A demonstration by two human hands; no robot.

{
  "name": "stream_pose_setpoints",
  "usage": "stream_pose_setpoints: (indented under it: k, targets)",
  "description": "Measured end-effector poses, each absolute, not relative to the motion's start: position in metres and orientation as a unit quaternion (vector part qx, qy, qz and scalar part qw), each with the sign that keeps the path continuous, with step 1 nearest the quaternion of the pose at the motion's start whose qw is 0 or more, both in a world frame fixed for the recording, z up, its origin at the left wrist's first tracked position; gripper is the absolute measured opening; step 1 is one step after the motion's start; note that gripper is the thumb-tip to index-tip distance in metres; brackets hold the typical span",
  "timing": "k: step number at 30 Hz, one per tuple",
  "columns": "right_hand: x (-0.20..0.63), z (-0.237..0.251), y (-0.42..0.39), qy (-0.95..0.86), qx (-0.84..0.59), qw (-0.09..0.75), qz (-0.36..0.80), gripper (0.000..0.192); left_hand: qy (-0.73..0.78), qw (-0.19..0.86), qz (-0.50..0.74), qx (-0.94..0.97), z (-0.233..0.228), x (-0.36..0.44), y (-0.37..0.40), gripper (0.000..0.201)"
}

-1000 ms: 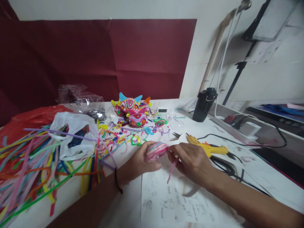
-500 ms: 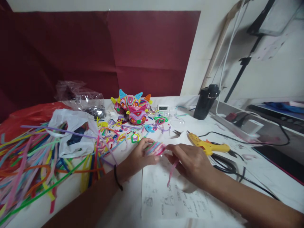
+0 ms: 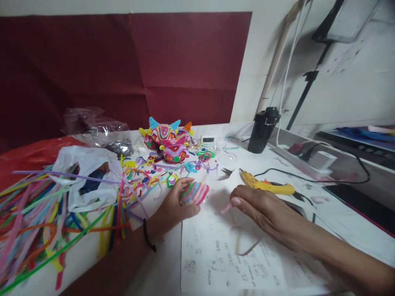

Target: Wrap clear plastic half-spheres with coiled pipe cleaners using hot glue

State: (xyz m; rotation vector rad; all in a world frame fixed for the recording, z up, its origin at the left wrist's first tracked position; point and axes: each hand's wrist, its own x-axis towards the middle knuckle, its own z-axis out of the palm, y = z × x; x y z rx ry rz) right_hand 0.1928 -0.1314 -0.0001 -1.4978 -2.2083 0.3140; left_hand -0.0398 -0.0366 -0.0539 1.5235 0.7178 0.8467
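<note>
Not much to actually read here. The paper sheet [image 3: 228,255] under the hands has handwritten notes and little sketches, but it's all too small and blurry to make out. The small digital clock [image 3: 208,139] at the back shows digits, can't tell which ones. No brand visible on the glue gun [image 3: 267,185].

Bright colours across our white bench [image 3: 160,271]

We see a coiled pipe-cleaner piece [image 3: 195,193] striped pink, blue, green and orange, with a pink pipe cleaner [image 3: 226,208] beside it; loose pipe cleaners [image 3: 40,213] in green, yellow, purple, orange and blue; horned figures [image 3: 168,142] in pink, red, blue and yellow; a yellow glue gun [image 3: 268,186]; a black cup [image 3: 261,130]; a white plastic bag [image 3: 89,176]; a red bag [image 3: 27,154]; a maroon backdrop [image 3: 123,70].
</note>
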Motion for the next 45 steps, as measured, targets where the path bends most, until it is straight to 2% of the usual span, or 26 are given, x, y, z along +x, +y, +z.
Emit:
stream_pose_setpoints:
  k: [6, 14, 19, 23, 26, 29, 33, 35, 41, 45]
  targets:
    - [0.195, -0.004, -0.127, -0.800, -0.497, 0.301, 0.148, 0.030, 0.309, 0.578, 0.353, 0.668, -0.052, -0.038, -0.037, 0.066]
    - [0.188, -0.001, -0.122, -0.815, -0.441, 0.358, 0.111, 0.018, 0.306, 0.565, 0.348, 0.683, -0.051, -0.037, -0.038, 0.063]
    - [0.184, -0.001, -0.118, -0.785, -0.468, 0.391, 0.110, 0.010, 0.305, 0.643, 0.349, 0.610, -0.038, -0.036, -0.047, 0.060]
    - [0.176, -0.006, -0.107, -0.813, -0.439, 0.377, 0.061, 0.005, 0.263, 0.727, 0.318, 0.549, -0.029, -0.036, -0.056, 0.052]
    - [0.169, -0.011, -0.098, -0.841, -0.420, 0.341, -0.020, 0.012, 0.243, 0.739, 0.301, 0.552, -0.029, -0.037, -0.058, 0.044]
    - [0.165, -0.015, -0.093, -0.840, -0.422, 0.328, -0.090, 0.010, 0.220, 0.755, 0.293, 0.544, -0.032, -0.039, -0.057, 0.038]
    - [0.166, -0.017, -0.089, -0.832, -0.432, 0.326, -0.126, 0.009, 0.197, 0.787, 0.294, 0.505, -0.034, -0.041, -0.055, 0.036]
    - [0.167, -0.018, -0.086, -0.823, -0.451, 0.327, -0.108, 0.009, 0.194, 0.792, 0.298, 0.496, -0.036, -0.041, -0.053, 0.034]
    - [0.170, -0.018, -0.079, -0.771, -0.517, 0.370, 0.038, 0.005, 0.188, 0.782, 0.313, 0.505, -0.042, -0.042, -0.045, 0.036]
    - [0.170, -0.019, -0.072, -0.709, -0.537, 0.420, 0.177, 0.007, 0.178, 0.766, 0.330, 0.522, -0.040, -0.044, -0.045, 0.042]
